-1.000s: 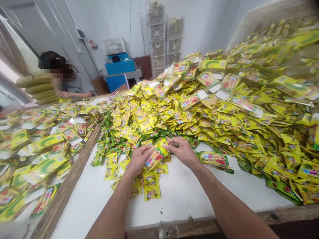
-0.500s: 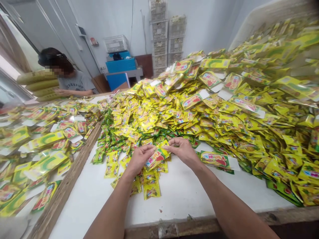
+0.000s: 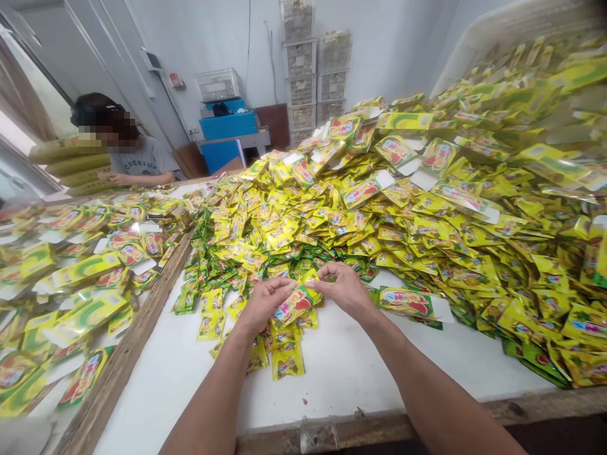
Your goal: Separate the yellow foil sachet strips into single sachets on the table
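Observation:
My left hand point(image 3: 263, 304) and my right hand point(image 3: 342, 288) meet over the near middle of a white table point(image 3: 360, 373). Together they pinch a larger yellow packet point(image 3: 293, 304) with red and blue lettering, the left at its lower end, the right at its upper end. Several small yellow sachets point(image 3: 287, 361) lie on the table just below my hands. A huge heap of yellow and green packets point(image 3: 427, 215) rises behind and to the right. Another large yellow packet point(image 3: 408, 302) with a white card lies right of my right hand.
A wooden rail point(image 3: 128, 354) divides the table from a left section covered in more packets point(image 3: 80, 278). A person in a grey shirt point(image 3: 142, 163) sits at the far left. Stacked white crates point(image 3: 313, 69) and blue boxes point(image 3: 227, 126) stand by the back wall.
My hands stay at the same spot. The held packet has turned a little so its lettering faces up more, and my right fingers have shifted on its upper end.

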Motion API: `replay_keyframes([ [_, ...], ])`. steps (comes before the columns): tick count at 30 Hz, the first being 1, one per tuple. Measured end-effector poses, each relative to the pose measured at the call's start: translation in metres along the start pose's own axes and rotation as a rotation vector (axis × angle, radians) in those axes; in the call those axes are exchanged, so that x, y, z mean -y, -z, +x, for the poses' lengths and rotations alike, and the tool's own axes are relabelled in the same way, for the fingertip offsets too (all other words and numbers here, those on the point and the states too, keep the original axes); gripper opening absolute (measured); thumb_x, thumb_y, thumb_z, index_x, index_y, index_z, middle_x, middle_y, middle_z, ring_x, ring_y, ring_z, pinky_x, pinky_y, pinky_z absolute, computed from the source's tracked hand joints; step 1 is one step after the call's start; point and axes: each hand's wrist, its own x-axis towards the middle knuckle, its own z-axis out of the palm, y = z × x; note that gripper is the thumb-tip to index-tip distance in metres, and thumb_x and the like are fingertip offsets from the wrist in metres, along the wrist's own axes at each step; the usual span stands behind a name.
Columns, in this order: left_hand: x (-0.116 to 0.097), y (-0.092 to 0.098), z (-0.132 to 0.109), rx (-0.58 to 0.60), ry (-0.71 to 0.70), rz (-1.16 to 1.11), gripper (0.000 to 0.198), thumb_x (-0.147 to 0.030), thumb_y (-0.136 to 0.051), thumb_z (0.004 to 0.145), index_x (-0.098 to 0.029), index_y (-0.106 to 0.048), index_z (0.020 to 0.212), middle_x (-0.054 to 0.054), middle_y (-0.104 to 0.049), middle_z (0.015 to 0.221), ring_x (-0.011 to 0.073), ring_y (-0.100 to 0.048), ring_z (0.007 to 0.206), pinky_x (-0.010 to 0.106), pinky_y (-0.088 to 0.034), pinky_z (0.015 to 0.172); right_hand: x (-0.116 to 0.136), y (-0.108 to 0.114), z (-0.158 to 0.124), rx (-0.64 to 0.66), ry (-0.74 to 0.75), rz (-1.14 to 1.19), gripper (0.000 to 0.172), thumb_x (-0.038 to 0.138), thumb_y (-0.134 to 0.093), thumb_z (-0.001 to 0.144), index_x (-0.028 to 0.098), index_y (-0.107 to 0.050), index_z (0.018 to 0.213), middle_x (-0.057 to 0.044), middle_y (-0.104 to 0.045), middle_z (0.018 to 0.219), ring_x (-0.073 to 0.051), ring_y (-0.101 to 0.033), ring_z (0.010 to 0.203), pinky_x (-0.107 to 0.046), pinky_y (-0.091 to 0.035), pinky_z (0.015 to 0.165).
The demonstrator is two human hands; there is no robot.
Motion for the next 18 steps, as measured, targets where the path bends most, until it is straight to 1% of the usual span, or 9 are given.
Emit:
replay_keyframes([
  [2,0.001,-0.002,0.001,-0.013,-0.005,0.024,0.033,-0.039,-0.076,0.063,-0.015,-0.072,0.086,0.003,-0.071,0.075,0.0151,-0.062,0.064,0.025,-0.047,0.062,0.0,-0.003,-0.002,-0.058,0.056,-0.057,0.018,0.034,-0.07,0.06,0.019,-0.061,0.056,-0.001,-0.061,0.069,-0.018,-0.054,0.075,-0.029,-0.039,0.069],
  [3,0.001,-0.003,0.002,-0.025,-0.003,0.018,0.034,-0.04,-0.076,0.063,-0.015,-0.072,0.085,0.003,-0.071,0.074,0.0152,-0.062,0.064,0.025,-0.047,0.062,0.001,-0.004,-0.002,-0.051,0.062,-0.049,0.016,0.033,-0.069,0.062,0.02,-0.063,0.056,-0.001,-0.062,0.07,-0.018,-0.055,0.075,-0.029,-0.039,0.07],
  [4,0.002,-0.004,0.002,-0.042,0.001,0.0,0.035,-0.04,-0.077,0.062,-0.015,-0.071,0.086,0.003,-0.071,0.074,0.0154,-0.062,0.063,0.025,-0.047,0.062,0.001,-0.004,-0.003,-0.027,0.057,-0.021,0.016,0.034,-0.067,0.064,0.02,-0.065,0.058,-0.002,-0.063,0.07,-0.018,-0.055,0.075,-0.029,-0.04,0.07],
  [7,0.003,-0.005,0.004,-0.093,0.004,-0.083,0.037,-0.04,-0.078,0.06,-0.014,-0.071,0.086,0.004,-0.071,0.07,0.0149,-0.062,0.061,0.026,-0.048,0.061,0.005,-0.004,-0.005,0.07,0.056,0.081,0.024,0.041,-0.061,0.073,0.021,-0.072,0.069,-0.003,-0.065,0.076,-0.019,-0.058,0.079,-0.03,-0.043,0.073],
  [9,0.004,-0.004,0.005,-0.09,-0.012,-0.108,0.036,-0.039,-0.077,0.062,-0.014,-0.071,0.087,0.004,-0.071,0.07,0.014,-0.062,0.061,0.025,-0.047,0.061,0.008,-0.005,-0.008,0.143,0.084,0.093,0.025,0.044,-0.064,0.071,0.021,-0.073,0.073,-0.003,-0.065,0.081,-0.02,-0.058,0.083,-0.031,-0.043,0.076],
  [12,0.005,-0.003,0.005,-0.055,-0.031,-0.099,0.036,-0.038,-0.076,0.064,-0.014,-0.071,0.091,0.004,-0.071,0.075,0.015,-0.063,0.065,0.025,-0.047,0.062,0.01,-0.011,-0.012,0.241,0.098,0.07,0.026,0.046,-0.07,0.065,0.02,-0.071,0.065,-0.002,-0.064,0.079,-0.019,-0.058,0.08,-0.031,-0.045,0.075],
  [14,0.004,-0.004,0.004,-0.042,-0.02,-0.091,0.04,-0.041,-0.074,0.065,-0.014,-0.07,0.094,0.005,-0.072,0.079,0.0171,-0.064,0.069,0.026,-0.047,0.065,0.009,-0.016,-0.013,0.265,0.057,0.118,0.029,0.046,-0.07,0.066,0.018,-0.068,0.063,-0.002,-0.064,0.077,-0.018,-0.058,0.076,-0.031,-0.046,0.072],
  [15,0.002,-0.005,0.003,-0.032,-0.011,-0.078,0.042,-0.042,-0.074,0.065,-0.015,-0.07,0.097,0.005,-0.072,0.081,0.018,-0.064,0.072,0.027,-0.048,0.067,0.007,-0.019,-0.012,0.264,0.019,0.181,0.029,0.046,-0.069,0.066,0.017,-0.067,0.066,-0.002,-0.065,0.076,-0.018,-0.059,0.075,-0.031,-0.046,0.071],
  [18,-0.003,-0.01,0.0,0.019,-0.014,0.012,0.046,-0.042,-0.076,0.062,-0.017,-0.069,0.1,0.005,-0.071,0.088,0.0191,-0.064,0.078,0.028,-0.047,0.073,0.001,-0.025,-0.007,0.255,-0.086,0.4,0.033,0.045,-0.065,0.069,0.017,-0.062,0.086,-0.003,-0.067,0.075,-0.019,-0.062,0.069,-0.031,-0.049,0.066],
])
